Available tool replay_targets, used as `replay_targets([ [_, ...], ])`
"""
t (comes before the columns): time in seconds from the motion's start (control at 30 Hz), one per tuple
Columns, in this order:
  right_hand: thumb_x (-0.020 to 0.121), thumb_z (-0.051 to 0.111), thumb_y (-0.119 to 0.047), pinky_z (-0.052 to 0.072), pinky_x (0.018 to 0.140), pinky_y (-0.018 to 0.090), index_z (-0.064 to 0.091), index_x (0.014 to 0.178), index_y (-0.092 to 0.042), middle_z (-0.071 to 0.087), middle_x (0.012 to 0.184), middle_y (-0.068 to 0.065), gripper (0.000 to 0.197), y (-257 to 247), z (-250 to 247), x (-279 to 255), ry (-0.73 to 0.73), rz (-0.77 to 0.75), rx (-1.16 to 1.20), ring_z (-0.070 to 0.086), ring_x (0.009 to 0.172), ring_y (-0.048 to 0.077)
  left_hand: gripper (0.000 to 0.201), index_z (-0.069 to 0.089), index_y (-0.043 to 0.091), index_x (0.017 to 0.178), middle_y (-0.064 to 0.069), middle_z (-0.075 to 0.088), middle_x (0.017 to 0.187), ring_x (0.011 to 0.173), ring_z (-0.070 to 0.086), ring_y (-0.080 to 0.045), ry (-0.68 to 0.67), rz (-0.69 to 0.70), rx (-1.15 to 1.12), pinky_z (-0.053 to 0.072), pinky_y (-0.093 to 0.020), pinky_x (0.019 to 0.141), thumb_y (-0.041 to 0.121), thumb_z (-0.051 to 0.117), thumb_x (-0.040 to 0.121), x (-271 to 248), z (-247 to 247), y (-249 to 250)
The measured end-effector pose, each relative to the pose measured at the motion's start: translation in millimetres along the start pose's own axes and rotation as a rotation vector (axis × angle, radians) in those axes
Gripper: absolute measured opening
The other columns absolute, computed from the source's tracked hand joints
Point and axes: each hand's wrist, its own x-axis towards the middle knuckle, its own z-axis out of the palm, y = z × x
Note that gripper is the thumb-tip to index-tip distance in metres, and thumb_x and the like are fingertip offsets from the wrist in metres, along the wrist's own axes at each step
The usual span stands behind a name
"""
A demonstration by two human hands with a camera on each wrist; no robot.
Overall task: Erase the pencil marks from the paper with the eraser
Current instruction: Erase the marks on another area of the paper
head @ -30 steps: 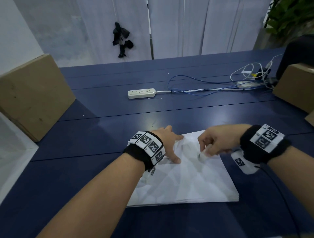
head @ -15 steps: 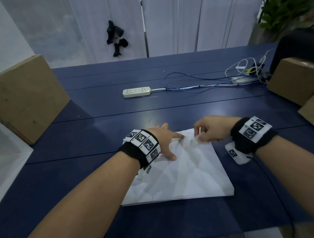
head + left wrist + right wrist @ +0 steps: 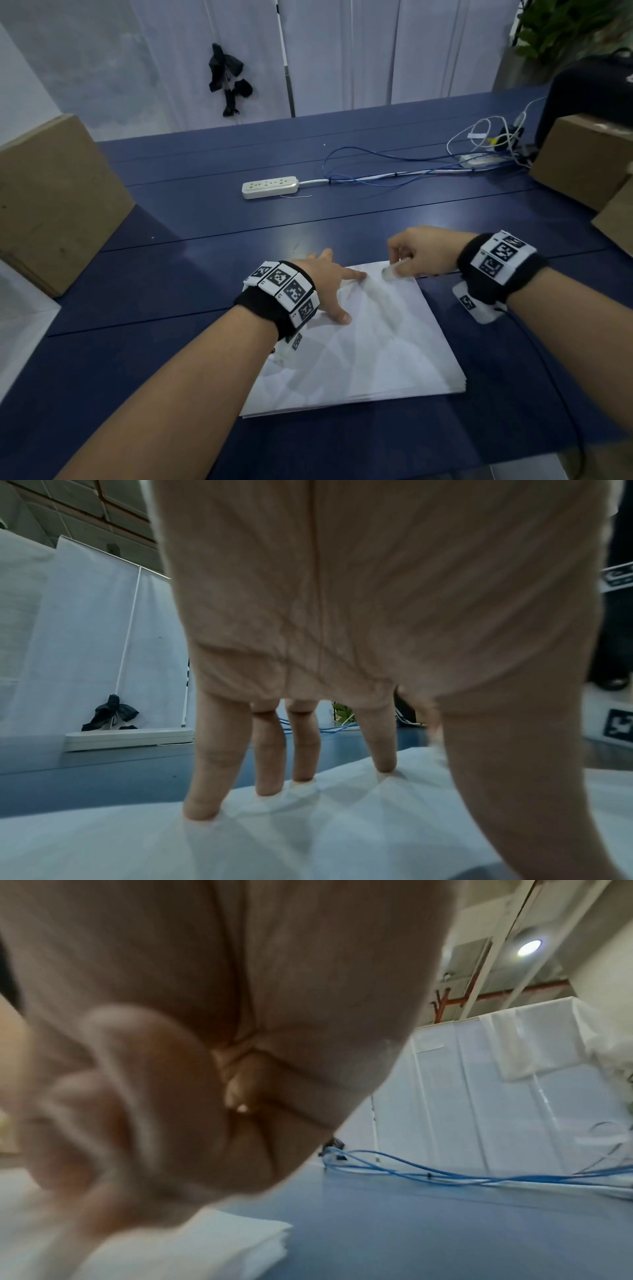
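**A:** So how far along is the erasing?

**B:** Midway, I judge. The eraser (image 3: 390, 273) sits pinched in the curled fingertips of the right hand (image 3: 423, 251), touching the far edge of the paper (image 3: 370, 353). No pencil marks show clearly; the sheet is crumpled, so I cannot tell what remains.

**A:** And the other hand?

**B:** The left hand (image 3: 325, 281) lies spread, straight fingers (image 3: 270, 753) pressing the paper's far-left corner flat.

**A:** Room to move?

**B:** The far edge lies right under the rubbing fingertips, so strokes risk slipping off. Beyond them, bare blue table (image 3: 212, 284); the power strip (image 3: 269, 186) and blue cables (image 3: 376, 171) lie well apart.
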Motion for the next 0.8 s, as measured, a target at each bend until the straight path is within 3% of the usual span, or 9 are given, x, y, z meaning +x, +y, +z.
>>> replay_targets([
  [0.1,0.081,0.081,-0.045,0.041,0.051,0.026,0.066,0.082,-0.020,0.061,0.055,-0.001,0.030,-7.3,2.3,-15.9,-0.268,-0.009,0.082,0.047,0.048,0.019,0.094,0.015,0.063,0.146,-0.004,0.034,0.126,0.124,0.039,-0.030,-0.002,-0.003,-0.004,0.046,-0.051,0.097,0.066,0.073,0.072,0.7,0.1,-0.8],
  [0.13,0.080,0.082,-0.047,0.040,0.050,0.026,0.066,0.082,-0.019,0.060,0.054,-0.001,0.033,-7.8,2.2,-16.8,-0.288,0.000,0.082,0.046,0.048,0.021,0.095,0.015,0.063,0.146,-0.004,0.034,0.126,0.124,0.039,-0.030,-0.006,-0.002,-0.005,0.046,-0.051,0.097,0.066,0.073,0.071,0.8,0.1,-0.7],
  [0.3,0.086,0.075,-0.047,0.044,0.054,0.024,0.059,0.079,-0.025,0.066,0.064,-0.005,0.029,0.6,-0.8,0.7,0.024,0.026,-0.009,0.054,0.046,0.007,0.094,0.014,0.063,0.145,-0.005,0.034,0.126,0.121,0.040,-0.032,-0.014,-0.009,0.010,0.046,-0.051,0.096,0.067,0.073,0.072,-0.1,-0.9,1.3],
  [0.37,0.087,0.075,-0.044,0.044,0.057,0.027,0.060,0.080,-0.022,0.068,0.064,0.001,0.027,2.6,1.8,-3.5,-0.034,0.001,0.030,0.053,0.047,0.010,0.095,0.015,0.063,0.146,-0.005,0.033,0.126,0.122,0.040,-0.033,-0.018,-0.010,0.005,0.046,-0.052,0.097,0.066,0.073,0.071,0.0,-1.6,0.7],
  [0.47,0.083,0.079,-0.045,0.043,0.054,0.032,0.065,0.083,-0.018,0.069,0.068,0.014,0.030,-3.3,6.5,-18.4,-0.259,-0.014,0.135,0.049,0.049,0.021,0.095,0.015,0.063,0.146,-0.005,0.033,0.127,0.124,0.039,-0.033,-0.026,-0.012,0.001,0.045,-0.052,0.098,0.067,0.073,0.071,0.9,-2.0,0.1],
  [0.53,0.082,0.079,-0.045,0.046,0.054,0.031,0.064,0.082,-0.020,0.066,0.060,0.007,0.029,-4.0,6.6,-14.8,-0.195,-0.010,0.083,0.051,0.050,0.022,0.095,0.014,0.063,0.146,-0.005,0.033,0.127,0.124,0.039,-0.033,-0.030,-0.009,0.003,0.045,-0.053,0.098,0.067,0.073,0.071,1.2,-1.6,0.5],
  [0.6,0.085,0.074,-0.039,0.050,0.061,0.032,0.060,0.079,-0.024,0.067,0.062,-0.003,0.021,-0.5,4.6,-3.8,-0.018,-0.005,-0.008,0.058,0.058,0.019,0.095,0.014,0.063,0.146,-0.006,0.033,0.127,0.123,0.039,-0.033,-0.033,-0.009,0.007,0.045,-0.053,0.098,0.067,0.073,0.071,1.1,-2.2,0.7],
  [0.67,0.086,0.071,-0.037,0.049,0.062,0.031,0.059,0.078,-0.025,0.065,0.063,-0.006,0.019,2.2,3.9,-0.6,0.055,-0.009,-0.018,0.060,0.060,0.016,0.095,0.015,0.062,0.146,-0.006,0.033,0.126,0.122,0.039,-0.034,-0.035,-0.007,0.003,0.045,-0.053,0.098,0.067,0.073,0.070,1.1,-2.2,0.0],
  [0.8,0.086,0.073,-0.027,0.046,0.057,0.030,0.064,0.084,-0.024,0.062,0.059,-0.003,0.010,-4.1,6.8,-14.9,-0.186,-0.079,0.053,0.050,0.049,0.015,0.096,0.016,0.063,0.145,-0.003,0.032,0.119,0.122,0.039,-0.032,-0.024,-0.003,-0.011,0.045,-0.051,0.098,0.068,0.074,0.070,1.7,-1.2,-1.4],
])
